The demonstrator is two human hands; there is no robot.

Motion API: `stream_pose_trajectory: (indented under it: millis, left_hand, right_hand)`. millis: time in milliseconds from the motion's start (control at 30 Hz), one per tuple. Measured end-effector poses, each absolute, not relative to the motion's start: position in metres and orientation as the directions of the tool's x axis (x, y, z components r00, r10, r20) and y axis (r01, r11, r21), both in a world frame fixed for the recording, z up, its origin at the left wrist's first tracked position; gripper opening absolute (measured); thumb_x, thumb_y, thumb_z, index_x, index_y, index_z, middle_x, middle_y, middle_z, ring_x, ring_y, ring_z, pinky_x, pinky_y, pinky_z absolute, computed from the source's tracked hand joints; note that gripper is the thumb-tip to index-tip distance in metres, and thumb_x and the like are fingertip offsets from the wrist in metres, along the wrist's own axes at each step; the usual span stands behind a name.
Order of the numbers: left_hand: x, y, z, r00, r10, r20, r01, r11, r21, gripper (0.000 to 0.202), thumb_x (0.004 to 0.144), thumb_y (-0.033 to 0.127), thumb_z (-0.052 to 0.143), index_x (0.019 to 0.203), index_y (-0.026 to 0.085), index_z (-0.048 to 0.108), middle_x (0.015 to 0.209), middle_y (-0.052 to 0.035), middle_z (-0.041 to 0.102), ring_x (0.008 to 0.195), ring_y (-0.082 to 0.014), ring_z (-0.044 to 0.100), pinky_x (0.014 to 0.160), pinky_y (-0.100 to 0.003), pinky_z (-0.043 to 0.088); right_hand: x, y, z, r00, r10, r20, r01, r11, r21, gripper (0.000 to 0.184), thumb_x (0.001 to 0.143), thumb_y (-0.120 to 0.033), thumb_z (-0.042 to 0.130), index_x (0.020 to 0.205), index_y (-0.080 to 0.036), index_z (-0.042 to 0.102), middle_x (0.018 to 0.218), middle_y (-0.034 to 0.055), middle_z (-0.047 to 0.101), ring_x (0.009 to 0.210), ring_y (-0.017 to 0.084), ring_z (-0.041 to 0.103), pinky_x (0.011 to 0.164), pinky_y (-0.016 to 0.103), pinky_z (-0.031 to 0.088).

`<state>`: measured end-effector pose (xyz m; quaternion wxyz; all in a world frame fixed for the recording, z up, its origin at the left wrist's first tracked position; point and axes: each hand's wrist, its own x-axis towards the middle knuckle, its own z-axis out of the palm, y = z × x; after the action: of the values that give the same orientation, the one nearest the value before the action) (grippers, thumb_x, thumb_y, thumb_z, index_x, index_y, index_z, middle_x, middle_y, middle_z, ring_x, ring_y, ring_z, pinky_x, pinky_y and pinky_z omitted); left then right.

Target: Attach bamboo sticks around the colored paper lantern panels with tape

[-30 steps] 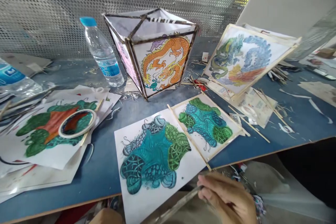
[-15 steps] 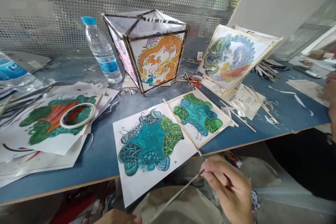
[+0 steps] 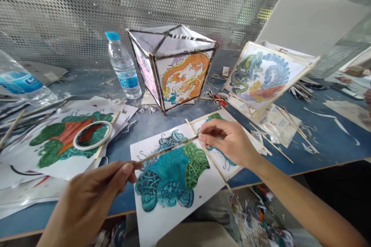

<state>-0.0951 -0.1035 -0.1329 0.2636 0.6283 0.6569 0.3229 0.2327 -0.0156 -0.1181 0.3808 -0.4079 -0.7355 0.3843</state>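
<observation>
A thin wooden stick (image 3: pixel 169 148) is stretched between my two hands, slanting up to the right over a white sheet with a blue and green drawing (image 3: pixel 171 170). My left hand (image 3: pixel 95 185) pinches its lower end at the sheet's left side. Its upper end is pinched in my right hand (image 3: pixel 227 139), above a second, smaller drawing edged with sticks (image 3: pixel 226 117). That hand covers much of the smaller drawing. A pale stick (image 3: pixel 213 164) lies where the two drawings meet.
Behind stands a paper lantern (image 3: pixel 185 73) with an orange dragon, beside a water bottle (image 3: pixel 124 69). A second lantern (image 3: pixel 261 71) leans at right. A tape roll (image 3: pixel 75 141) rests on papers at left, near another bottle (image 3: pixel 21 81). Scraps litter the floor (image 3: pixel 261 216).
Both hands have risen from below the table's front edge, carrying the stick up over the drawing. The view has shifted slightly, so the table things sit a little lower and further right.
</observation>
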Motion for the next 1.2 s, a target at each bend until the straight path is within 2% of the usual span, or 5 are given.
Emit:
stream_pose_trajectory:
  millis: [267, 467, 633, 867, 1200]
  left_hand:
    - [-0.106, -0.054, -0.138, -0.084, 0.995, -0.061, 0.627, 0.1, 0.773, 0.052, 0.083, 0.068, 0.065, 0.092, 0.02, 0.084, 0.061, -0.002, 0.064, 0.057, -0.0152, 0.054, 0.049, -0.021, 0.042]
    - [-0.11, -0.041, -0.146, -0.16, 0.985, -0.069, 0.611, 0.154, 0.776, 0.052, 0.085, 0.065, 0.064, 0.106, 0.021, 0.082, 0.063, -0.0016, 0.067, 0.06, -0.0171, 0.061, 0.052, -0.023, 0.046]
    - [-0.107, -0.036, -0.145, -0.138, 0.99, -0.01, 0.631, 0.095, 0.77, 0.043, 0.084, 0.062, 0.065, 0.093, 0.022, 0.077, 0.067, -0.0014, 0.07, 0.061, -0.0167, 0.064, 0.057, -0.023, 0.05]
    - [-0.109, -0.036, -0.156, -0.108, 0.992, -0.061, 0.671, 0.118, 0.732, 0.043, 0.089, 0.063, 0.06, 0.088, 0.023, 0.078, 0.069, -0.0011, 0.074, 0.06, -0.0172, 0.065, 0.055, -0.022, 0.05]
    - [-0.113, -0.041, -0.162, 0.084, 0.974, 0.209, 0.826, -0.186, 0.533, 0.035, 0.099, 0.057, 0.055, 0.097, 0.03, 0.079, 0.099, 0.0033, 0.081, 0.087, -0.0157, 0.074, 0.082, -0.019, 0.052]
  right_hand:
    - [0.221, 0.059, -0.135, -0.64, 0.696, 0.326, 0.366, 0.649, -0.667, 0.01, 0.096, -0.028, 0.07, 0.096, -0.022, 0.077, 0.093, 0.0032, 0.079, 0.083, 0.017, 0.071, 0.079, 0.028, 0.051]
    - [0.215, 0.077, -0.153, -0.722, 0.626, 0.296, 0.371, 0.71, -0.599, 0.013, 0.1, -0.027, 0.065, 0.095, -0.02, 0.075, 0.088, 0.0013, 0.077, 0.076, 0.013, 0.068, 0.073, 0.023, 0.049]
    - [0.213, 0.086, -0.154, -0.749, 0.602, 0.279, 0.378, 0.733, -0.565, 0.013, 0.1, -0.028, 0.066, 0.093, -0.019, 0.072, 0.079, -0.0013, 0.073, 0.066, 0.011, 0.063, 0.062, 0.02, 0.047]
    - [0.216, 0.091, -0.169, -0.829, 0.473, 0.297, 0.338, 0.848, -0.407, 0.024, 0.108, -0.028, 0.049, 0.1, -0.016, 0.069, 0.091, 0.0069, 0.071, 0.084, 0.019, 0.067, 0.077, 0.03, 0.049]
    - [0.214, 0.092, -0.173, -0.854, 0.404, 0.329, 0.324, 0.906, -0.273, 0.026, 0.11, -0.027, 0.046, 0.101, -0.015, 0.068, 0.09, 0.0068, 0.07, 0.084, 0.018, 0.066, 0.078, 0.03, 0.049]
